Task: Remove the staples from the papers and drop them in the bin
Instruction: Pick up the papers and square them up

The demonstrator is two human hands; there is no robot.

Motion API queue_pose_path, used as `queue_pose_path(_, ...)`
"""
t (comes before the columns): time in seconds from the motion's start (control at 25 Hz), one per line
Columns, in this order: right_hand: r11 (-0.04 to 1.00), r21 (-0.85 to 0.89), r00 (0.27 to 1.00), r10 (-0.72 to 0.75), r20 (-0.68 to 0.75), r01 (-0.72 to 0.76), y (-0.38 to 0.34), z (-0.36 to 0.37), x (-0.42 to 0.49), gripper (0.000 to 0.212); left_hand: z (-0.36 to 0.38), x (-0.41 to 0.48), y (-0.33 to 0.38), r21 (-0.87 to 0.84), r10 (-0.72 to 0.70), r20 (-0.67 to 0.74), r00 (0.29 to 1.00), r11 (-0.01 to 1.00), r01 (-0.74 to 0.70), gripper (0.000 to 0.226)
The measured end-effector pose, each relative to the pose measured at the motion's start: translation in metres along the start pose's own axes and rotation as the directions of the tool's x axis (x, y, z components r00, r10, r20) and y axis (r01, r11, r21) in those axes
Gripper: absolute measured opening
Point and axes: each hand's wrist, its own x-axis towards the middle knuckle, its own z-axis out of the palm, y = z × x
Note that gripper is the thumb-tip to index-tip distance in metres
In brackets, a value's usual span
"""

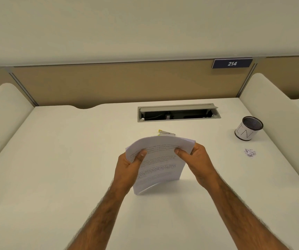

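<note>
Going across from the left: the person's left hand (129,166) pinches the upper left edge of a bowed stack of white printed papers (160,159), thumb flat on the front sheet, the other fingers hidden behind it. The stack is upright, its bottom edge on the white desk (73,159), straight in front of the grey open cable hatch (178,112) on the person's side. A small yellow and silver tool (166,132) lies between hatch and stack; stapler or remover, I can't tell. The right hand (197,163) pinches the upper right corner the same way.

Looks to me like they're squaring up or checking the stack, not pulling a staple. I can't spot a staple in it. Next they'd need to find one and free a hand for the tool.

Right of the hatch and nearer the person is a little heap of pale scraps (250,153), probably staples. Beyond it, just right of the hatch, stands the black mesh bin with a white paper label (248,130).
</note>
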Motion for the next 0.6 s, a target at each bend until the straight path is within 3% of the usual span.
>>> queue_pose_path(0.16, 0.999, -0.017, 0.998, 0.032, 0.057, -0.031, 0.004, -0.016, 0.000, 0.017, -0.005, 0.002, 0.026, -0.155, 0.099, -0.070, 0.993, 0.982, -0.108, 0.020)
queue_pose_path(0.32, 0.998, -0.015, 0.995, 0.061, 0.077, -0.060, 0.017, -0.038, 0.002, 0.019, -0.021, 0.010, 0.058, -0.351, 0.195, -0.152, 0.969, 0.906, -0.238, 0.022)
queue_pose_path(0.44, 0.976, 0.208, 0.997, 0.066, 0.029, -0.070, 0.020, -0.042, -0.001, 0.034, -0.026, 0.014, 0.073, -0.525, 0.125, -0.184, 0.975, 0.826, -0.205, 0.026)
queue_pose_path(0.6, 0.888, 0.454, 0.994, 0.019, 0.108, -0.067, 0.014, -0.023, -0.001, 0.043, -0.020, 0.012, 0.073, -0.648, 0.045, -0.175, 0.983, 0.747, -0.149, 0.036)
